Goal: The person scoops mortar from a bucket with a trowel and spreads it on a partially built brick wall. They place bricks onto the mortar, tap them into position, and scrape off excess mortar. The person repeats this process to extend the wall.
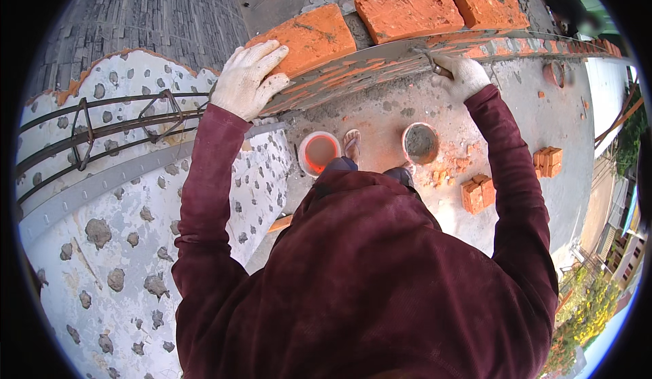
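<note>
My left hand [250, 80], in a white work glove, lies with its fingers spread on the left end of an orange brick [318, 34]. This brick is on top of a low brick wall [353, 77] that curves across the view. In my gloved right hand [464, 77] is the handle of a trowel [401, 53]. Its grey blade is against the near side of the wall, just below the top bricks, and is hard to tell from the mortar. Two more bricks, a middle brick [409, 13] and a right brick [490, 7], sit farther along the wall top, with gaps between them.
Rebar [102, 131] juts out at the left beside a pitted white wall [129, 243]. On the floor near my feet stand a bucket with an orange inside [320, 153] and a mortar bucket [421, 142]. Stacked bricks [478, 194] and rubble lie to the right. A string runs along the wall.
</note>
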Demonstrator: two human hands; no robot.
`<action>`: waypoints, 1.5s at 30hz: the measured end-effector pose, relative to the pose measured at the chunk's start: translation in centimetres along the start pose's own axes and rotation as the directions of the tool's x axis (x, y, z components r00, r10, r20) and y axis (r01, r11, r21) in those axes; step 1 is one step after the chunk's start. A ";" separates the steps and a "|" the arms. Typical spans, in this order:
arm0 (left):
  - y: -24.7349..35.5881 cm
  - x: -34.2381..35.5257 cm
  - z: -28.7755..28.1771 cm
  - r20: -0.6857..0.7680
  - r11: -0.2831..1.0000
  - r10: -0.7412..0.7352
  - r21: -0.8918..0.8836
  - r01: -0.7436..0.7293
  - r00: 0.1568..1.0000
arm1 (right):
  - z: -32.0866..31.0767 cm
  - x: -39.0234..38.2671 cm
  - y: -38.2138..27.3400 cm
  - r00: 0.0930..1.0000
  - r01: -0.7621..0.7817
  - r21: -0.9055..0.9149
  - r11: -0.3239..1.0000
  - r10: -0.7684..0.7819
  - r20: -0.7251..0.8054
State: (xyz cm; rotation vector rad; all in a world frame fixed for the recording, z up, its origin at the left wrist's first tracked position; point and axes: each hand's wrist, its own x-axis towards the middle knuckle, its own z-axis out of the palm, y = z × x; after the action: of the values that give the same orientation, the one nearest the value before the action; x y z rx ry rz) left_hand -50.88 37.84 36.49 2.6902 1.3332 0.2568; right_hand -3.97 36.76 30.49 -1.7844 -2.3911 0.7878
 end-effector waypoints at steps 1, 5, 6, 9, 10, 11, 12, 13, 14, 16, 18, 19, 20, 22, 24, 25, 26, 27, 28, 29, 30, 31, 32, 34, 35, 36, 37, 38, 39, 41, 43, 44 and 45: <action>-0.3 0.1 0.0 0.016 1.000 -0.004 -0.024 0.004 1.000 | -0.1 0.2 1.7 0.998 0.040 -0.032 0.999 -0.041 -0.040; -1.4 0.5 -0.7 0.075 0.992 -0.013 -0.121 0.022 0.997 | -0.8 -2.0 7.1 0.982 -0.049 0.030 0.998 0.054 -0.179; -1.6 0.4 -0.8 0.086 0.985 -0.037 -0.167 0.051 0.996 | -1.5 -3.2 7.5 0.977 -0.134 0.089 0.987 0.146 -0.153; -1.4 0.5 -1.5 0.070 0.979 -0.070 -0.189 0.082 0.995 | -0.4 -7.7 7.7 0.961 -0.064 0.047 0.997 0.074 -0.267; -1.2 0.4 -1.5 0.068 0.969 -0.081 -0.230 0.094 0.994 | 1.3 -8.3 6.3 0.957 -0.013 0.041 0.999 0.025 -0.289; -1.2 -0.1 -1.5 0.071 0.967 -0.112 -0.221 0.125 0.991 | 2.0 -8.0 2.5 0.979 0.010 -0.009 1.000 -0.011 -0.201; -1.4 0.1 -1.2 0.062 0.967 -0.123 -0.218 0.134 0.990 | 3.6 -7.3 -0.6 0.981 0.099 0.015 0.995 -0.096 -0.167; -1.4 0.3 -0.8 0.054 0.965 -0.132 -0.219 0.141 0.990 | 5.1 -6.0 -3.4 0.986 0.141 0.013 0.990 -0.139 -0.095; -1.2 0.7 -0.7 0.045 0.963 -0.128 -0.231 0.135 0.991 | 6.8 -4.2 -6.0 0.981 0.181 -0.052 0.982 -0.184 -0.064; -1.0 1.5 -1.0 0.025 0.960 -0.118 -0.251 0.120 0.993 | 10.2 -0.5 -8.5 0.959 0.220 -0.015 0.975 -0.219 -0.181; -0.7 1.6 -0.9 0.020 0.978 -0.090 -0.186 0.092 0.996 | 9.8 1.7 -7.3 0.961 0.154 -0.003 0.988 -0.151 -0.232; -0.5 1.2 -0.8 0.013 0.983 -0.092 -0.159 0.093 0.996 | 8.4 1.4 -6.4 0.979 0.108 -0.020 0.994 -0.110 -0.174; -0.3 1.0 -0.8 -0.004 0.990 -0.076 -0.122 0.075 0.997 | 6.7 0.7 -4.7 0.991 0.063 -0.039 0.997 -0.067 -0.118; 0.0 0.7 -0.4 -0.061 0.996 -0.062 -0.064 0.058 0.996 | 2.5 -3.5 -1.0 0.995 -0.045 -0.059 0.997 0.039 -0.097; 0.8 0.7 0.0 -0.011 0.988 -0.135 -0.073 0.134 0.991 | -3.0 -9.0 1.1 0.977 -0.176 -0.088 0.980 0.163 -0.135; 2.0 0.8 0.0 -0.029 0.988 -0.151 -0.032 0.150 0.988 | -5.7 -11.0 0.2 0.963 -0.232 -0.094 0.968 0.215 -0.164; 2.9 0.8 0.2 -0.032 0.986 -0.169 0.007 0.169 0.985 | -9.2 -11.8 -1.1 0.946 -0.288 -0.093 0.953 0.268 -0.182; 3.6 1.1 0.9 -0.075 0.985 -0.171 -0.014 0.170 0.982 | -11.8 -11.5 -2.2 0.936 -0.288 -0.056 0.956 0.269 -0.229; 4.5 1.8 0.9 -0.089 0.987 -0.161 -0.040 0.158 0.983 | -13.9 -11.1 -3.1 0.920 -0.291 -0.014 0.957 0.276 -0.279; 5.4 2.6 1.1 -0.082 0.986 -0.162 -0.056 0.158 0.983 | -16.2 -10.0 -3.3 0.938 -0.218 -0.001 0.976 0.210 -0.275; 6.2 3.4 1.3 -0.070 0.985 -0.161 -0.070 0.156 0.984 | -18.8 -8.3 -4.7 0.956 -0.222 0.014 0.975 0.220 -0.195; 6.9 4.2 1.2 -0.046 0.983 -0.170 -0.077 0.166 0.984 | -21.1 -6.3 -5.6 0.942 -0.325 -0.018 0.946 0.322 -0.092; 7.6 4.7 1.1 -0.019 0.979 -0.192 -0.073 0.190 0.981 | -22.9 -3.6 -7.0 0.909 -0.417 0.102 0.903 0.416 0.023; 8.3 4.4 0.4 0.004 0.963 -0.257 -0.080 0.256 0.966 | -25.7 3.0 -5.3 0.936 -0.308 0.363 0.879 0.212 0.281; 8.6 4.7 -0.1 0.035 0.957 -0.278 -0.082 0.280 0.960 | -26.5 6.5 -3.9 0.903 -0.358 0.395 0.846 0.206 0.377; 8.5 5.5 -0.4 0.070 0.953 -0.287 -0.082 0.293 0.955 | -26.7 10.0 -2.7 0.865 -0.362 0.328 0.872 0.184 0.467; 8.7 6.1 -0.6 0.095 0.947 -0.303 -0.078 0.311 0.948 | -26.6 14.3 -1.8 0.787 -0.339 0.222 0.914 0.147 0.599; 9.1 6.5 -1.0 0.137 0.937 -0.328 -0.081 0.340 0.935 | -26.6 18.2 -1.3 0.686 -0.292 0.128 0.948 0.114 0.718; 9.4 7.0 -1.0 0.162 0.926 -0.355 -0.077 0.371 0.921 | -26.1 21.5 -2.7 0.615 -0.265 0.037 0.963 0.140 0.776; 10.4 7.2 -1.3 0.241 0.883 -0.443 -0.051 0.468 0.863 | -22.0 28.9 -5.3 0.480 -0.160 -0.099 0.982 0.165 0.861; 11.1 7.2 -1.0 0.262 0.864 -0.485 -0.002 0.503 0.834 | -17.5 34.9 -6.4 0.327 -0.090 -0.101 0.991 0.125 0.937; 11.1 7.5 -0.9 0.265 0.859 -0.499 0.025 0.512 0.825 | -15.4 37.0 -7.2 0.214 -0.069 -0.050 0.996 0.064 0.975; 11.4 8.0 -0.9 0.275 0.833 -0.536 0.018 0.553 0.798 | -12.8 38.6 -8.5 0.158 -0.003 -0.034 0.999 0.034 0.987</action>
State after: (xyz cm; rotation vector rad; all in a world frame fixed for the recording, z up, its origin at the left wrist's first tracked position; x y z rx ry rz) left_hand -37.44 37.43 40.26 2.0626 1.8806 -0.1262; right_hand -19.89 74.78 35.55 -1.3597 -2.8873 2.6813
